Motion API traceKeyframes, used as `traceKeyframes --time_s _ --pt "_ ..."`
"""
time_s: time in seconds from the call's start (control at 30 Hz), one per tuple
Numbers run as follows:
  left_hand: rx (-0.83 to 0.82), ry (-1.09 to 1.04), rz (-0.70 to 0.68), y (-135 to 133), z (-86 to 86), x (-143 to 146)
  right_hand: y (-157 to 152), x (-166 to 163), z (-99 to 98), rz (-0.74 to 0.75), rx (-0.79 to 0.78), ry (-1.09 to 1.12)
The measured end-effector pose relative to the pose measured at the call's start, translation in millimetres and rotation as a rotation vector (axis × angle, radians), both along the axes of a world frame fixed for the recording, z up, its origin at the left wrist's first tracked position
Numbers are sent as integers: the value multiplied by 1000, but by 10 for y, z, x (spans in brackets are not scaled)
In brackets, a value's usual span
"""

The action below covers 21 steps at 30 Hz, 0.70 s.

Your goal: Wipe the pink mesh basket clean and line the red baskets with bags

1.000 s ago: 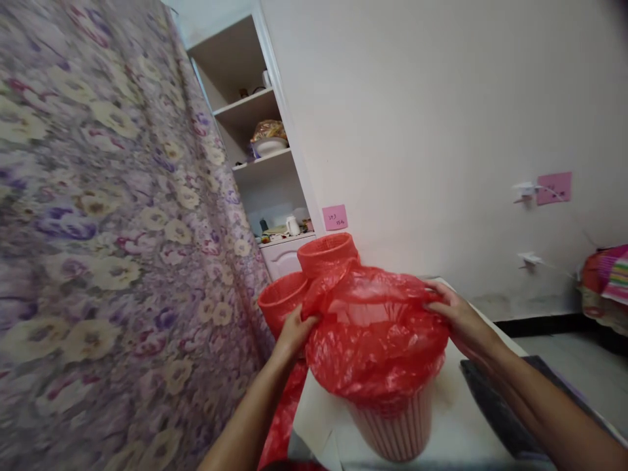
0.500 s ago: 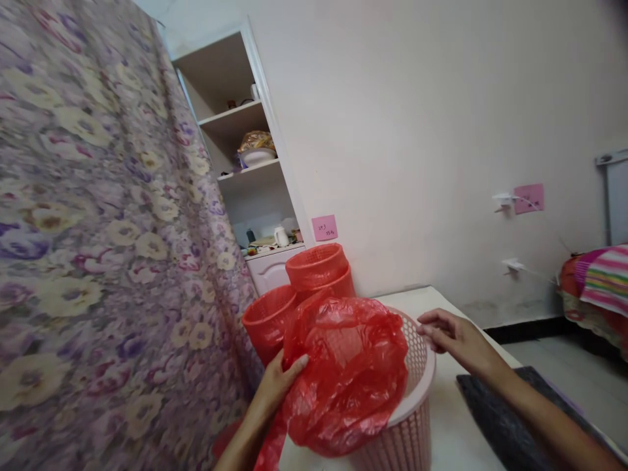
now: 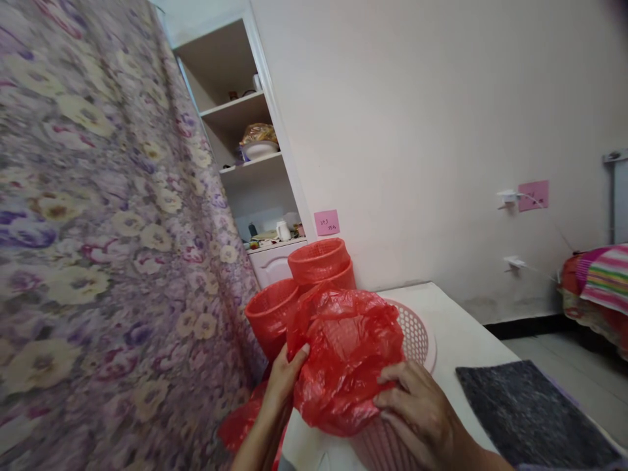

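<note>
A thin red plastic bag [image 3: 350, 347] is spread in front of me, its mouth partly open. My left hand [image 3: 287, 373] grips its left edge, thumb on top. At the bag's lower right, my right hand [image 3: 417, 405] has its fingers curled against the plastic; whether they pinch it is hard to see. Behind and under the bag stands a pink perforated basket [image 3: 419, 333], its left part hidden by the bag. More red plastic [image 3: 240, 422] hangs near my left forearm.
Several baskets lined with red bags [image 3: 275, 311] stand at the back left of the white table [image 3: 451, 314]. A dark grey mat [image 3: 524, 405] lies on the right. A floral curtain [image 3: 122, 261] hangs close on the left, beside a wall shelf [image 3: 255, 163].
My right hand has moved from above the basket's right rim down and left onto the bag's lower right edge. My left hand stays on the bag.
</note>
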State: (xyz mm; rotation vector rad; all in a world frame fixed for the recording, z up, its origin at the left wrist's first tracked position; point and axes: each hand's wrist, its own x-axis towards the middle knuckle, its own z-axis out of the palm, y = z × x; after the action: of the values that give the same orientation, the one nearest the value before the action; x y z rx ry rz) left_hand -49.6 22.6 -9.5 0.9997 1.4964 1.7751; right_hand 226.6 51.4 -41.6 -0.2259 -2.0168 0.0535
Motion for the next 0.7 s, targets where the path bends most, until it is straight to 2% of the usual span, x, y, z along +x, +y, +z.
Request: traceKeyframes --time_s 0.17,0.43,0.6,0.7 --pt "7 -26 -2 -9 -37 -26 -48 30 146 72 -31 -24" --pt "28 -71 -37 -13 -53 37 -105 -35 158 58 -198 -78" --pt "31 -44 -36 -46 -25 54 -9 40 162 64 -279 98" --pt "13 -7 15 -63 -34 74 78 230 90 13 -251 139"
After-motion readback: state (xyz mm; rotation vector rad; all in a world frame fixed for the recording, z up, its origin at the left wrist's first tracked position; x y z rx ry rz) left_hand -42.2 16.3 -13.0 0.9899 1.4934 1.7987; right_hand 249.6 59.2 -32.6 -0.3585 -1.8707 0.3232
